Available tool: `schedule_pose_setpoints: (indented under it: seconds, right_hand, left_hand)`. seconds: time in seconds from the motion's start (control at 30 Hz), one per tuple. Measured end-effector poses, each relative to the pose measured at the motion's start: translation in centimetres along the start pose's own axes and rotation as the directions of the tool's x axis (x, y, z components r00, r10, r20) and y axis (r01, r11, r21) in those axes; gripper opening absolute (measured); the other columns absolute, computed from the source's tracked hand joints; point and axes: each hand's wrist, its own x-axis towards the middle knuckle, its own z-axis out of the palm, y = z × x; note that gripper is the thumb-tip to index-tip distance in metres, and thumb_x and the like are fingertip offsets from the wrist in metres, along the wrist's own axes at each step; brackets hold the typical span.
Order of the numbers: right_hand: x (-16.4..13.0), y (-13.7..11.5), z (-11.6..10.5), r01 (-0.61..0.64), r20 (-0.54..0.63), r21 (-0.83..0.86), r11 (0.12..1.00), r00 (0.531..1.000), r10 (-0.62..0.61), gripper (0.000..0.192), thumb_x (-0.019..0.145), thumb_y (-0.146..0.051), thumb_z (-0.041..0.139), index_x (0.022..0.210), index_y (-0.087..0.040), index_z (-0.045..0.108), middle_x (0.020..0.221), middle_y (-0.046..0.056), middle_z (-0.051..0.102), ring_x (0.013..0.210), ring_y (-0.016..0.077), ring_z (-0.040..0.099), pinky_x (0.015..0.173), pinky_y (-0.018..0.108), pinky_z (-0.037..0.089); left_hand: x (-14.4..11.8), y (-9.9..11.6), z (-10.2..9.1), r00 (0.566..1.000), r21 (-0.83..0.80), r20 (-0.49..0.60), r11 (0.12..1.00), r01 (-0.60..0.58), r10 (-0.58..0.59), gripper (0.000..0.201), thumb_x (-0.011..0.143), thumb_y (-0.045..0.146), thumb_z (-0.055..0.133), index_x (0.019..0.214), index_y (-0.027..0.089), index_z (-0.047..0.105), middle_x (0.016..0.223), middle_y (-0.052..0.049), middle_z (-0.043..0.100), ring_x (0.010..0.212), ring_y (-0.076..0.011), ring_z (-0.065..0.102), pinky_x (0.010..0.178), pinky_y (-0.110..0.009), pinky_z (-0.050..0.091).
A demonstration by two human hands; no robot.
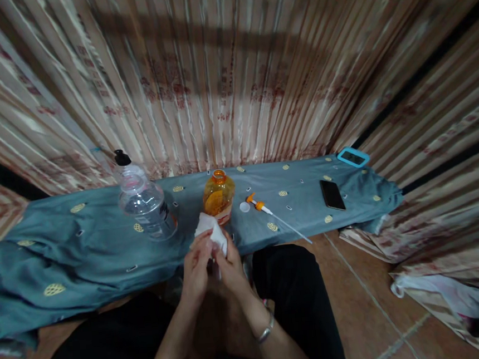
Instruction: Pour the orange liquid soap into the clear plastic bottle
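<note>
My left hand (196, 269) and my right hand (231, 268) meet in front of me, both gripping a crumpled white tissue (211, 230) between the fingers. A bangle sits on my right wrist. Just beyond the tissue an orange bottle (219, 196) stands open on the blue cloth (86, 246). Its orange pump head with a long white tube (277, 216) lies to the right, next to a small white cap (244, 206). A clear bottle with a black cap (140, 198) stands to the left of the orange one.
A black phone (332, 194) lies on the cloth's right part, and a blue-framed phone (353, 157) rests at the far right corner. Striped curtains hang behind and to the right. A white plastic bag (451, 295) lies on the tiled floor at right.
</note>
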Motion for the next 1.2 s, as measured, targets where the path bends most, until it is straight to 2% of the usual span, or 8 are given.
schedule_pose_setpoints:
  seconds: [0.13, 0.27, 0.5, 0.67, 0.83, 0.9, 1.0, 1.2]
  right_hand:
    - [-0.8, 1.3, 1.7, -0.147, -0.051, 0.188, 0.971, 0.986, 0.159, 0.060, 0.086, -0.087, 0.093, 0.111, -0.032, 0.091, 0.116, 0.009, 0.102, 0.124, 0.0418, 0.095, 0.113, 0.058, 0.079]
    - [-5.0, -0.1, 5.2, -0.309, 0.104, 0.350, 0.884, 0.951, 0.291, 0.060, 0.076, -0.097, 0.095, 0.084, -0.038, 0.089, 0.086, 0.009, 0.099, 0.104, 0.0448, 0.099, 0.096, 0.062, 0.084]
    - [-6.2, -3.7, 5.4, -0.426, 0.281, 0.382, 0.820, 0.899, 0.335, 0.060, 0.074, -0.102, 0.087, 0.067, -0.042, 0.084, 0.069, 0.008, 0.093, 0.098, 0.0473, 0.098, 0.082, 0.063, 0.084]
    - [-4.2, -1.6, 2.6, -0.293, 0.192, 0.228, 0.929, 0.948, 0.252, 0.064, 0.093, -0.095, 0.070, 0.095, -0.036, 0.095, 0.093, 0.012, 0.102, 0.113, 0.0461, 0.100, 0.091, 0.062, 0.085]
    - [-0.7, 1.7, 3.0, -0.075, 0.124, -0.190, 0.979, 0.987, 0.100, 0.060, 0.129, -0.062, 0.050, 0.141, -0.019, 0.090, 0.135, 0.019, 0.103, 0.135, 0.0404, 0.098, 0.124, 0.068, 0.077]
    - [1.6, 2.3, 4.4, 0.071, 0.212, -0.395, 0.916, 0.977, 0.015, 0.038, 0.130, -0.041, 0.069, 0.152, -0.017, 0.088, 0.160, 0.022, 0.097, 0.157, 0.0413, 0.089, 0.141, 0.071, 0.066]
    - [4.0, 2.7, 6.6, 0.259, 0.364, -0.610, 0.749, 0.931, -0.026, 0.047, 0.124, -0.018, 0.081, 0.171, -0.013, 0.079, 0.201, 0.026, 0.067, 0.196, 0.0468, 0.051, 0.161, 0.079, 0.038]
    - [1.6, 2.8, 6.1, 0.486, 0.599, -0.691, 0.535, 0.800, 0.048, 0.052, 0.130, -0.013, 0.068, 0.181, -0.005, 0.071, 0.203, 0.030, 0.063, 0.197, 0.0469, 0.048, 0.163, 0.072, 0.038]
  left_hand:
    - [2.8, 4.5, 0.0, 0.963, 0.047, -0.073, 0.965, -0.258, 0.261, 0.069, 0.105, 0.091, 0.081, 0.125, 0.027, 0.097, 0.149, -0.017, 0.094, 0.149, -0.0411, 0.086, 0.125, -0.053, 0.074]
    - [5.6, 7.1, 2.1, 0.992, -0.260, -0.003, 0.958, -0.123, 0.127, 0.090, 0.107, 0.107, 0.063, 0.127, 0.025, 0.094, 0.146, -0.021, 0.094, 0.145, -0.0422, 0.089, 0.120, -0.056, 0.076]
    - [1.8, 6.0, 3.7, 0.854, 0.156, 0.104, 0.840, -0.520, 0.510, 0.069, 0.117, 0.088, 0.072, 0.138, 0.027, 0.097, 0.153, -0.018, 0.092, 0.151, -0.0408, 0.085, 0.132, -0.055, 0.070]
    - [-1.7, 2.5, 2.2, 0.860, 0.257, 0.156, 0.821, -0.510, 0.486, 0.070, 0.120, 0.081, 0.067, 0.162, 0.031, 0.090, 0.179, -0.021, 0.080, 0.173, -0.0457, 0.073, 0.146, -0.063, 0.061]
    - [-3.8, -1.5, -2.6, 0.928, 0.251, -0.003, 0.899, -0.360, 0.373, 0.063, 0.119, 0.076, 0.075, 0.160, 0.030, 0.090, 0.181, -0.019, 0.080, 0.172, -0.0435, 0.074, 0.143, -0.059, 0.064]
    - [-3.8, -1.9, -4.9, 0.937, 0.247, -0.135, 0.926, -0.284, 0.323, 0.060, 0.119, 0.073, 0.078, 0.160, 0.030, 0.089, 0.180, -0.018, 0.081, 0.172, -0.0419, 0.073, 0.145, -0.058, 0.062]
    - [-2.5, -1.2, -7.7, 0.903, 0.266, -0.266, 0.926, -0.269, 0.338, 0.064, 0.117, 0.075, 0.081, 0.159, 0.028, 0.087, 0.179, -0.018, 0.081, 0.176, -0.0424, 0.070, 0.149, -0.060, 0.057]
    - [1.0, -1.2, -9.9, 0.879, 0.262, -0.359, 0.938, -0.226, 0.313, 0.070, 0.111, 0.083, 0.085, 0.151, 0.025, 0.089, 0.168, -0.018, 0.085, 0.171, -0.0438, 0.074, 0.151, -0.064, 0.055]
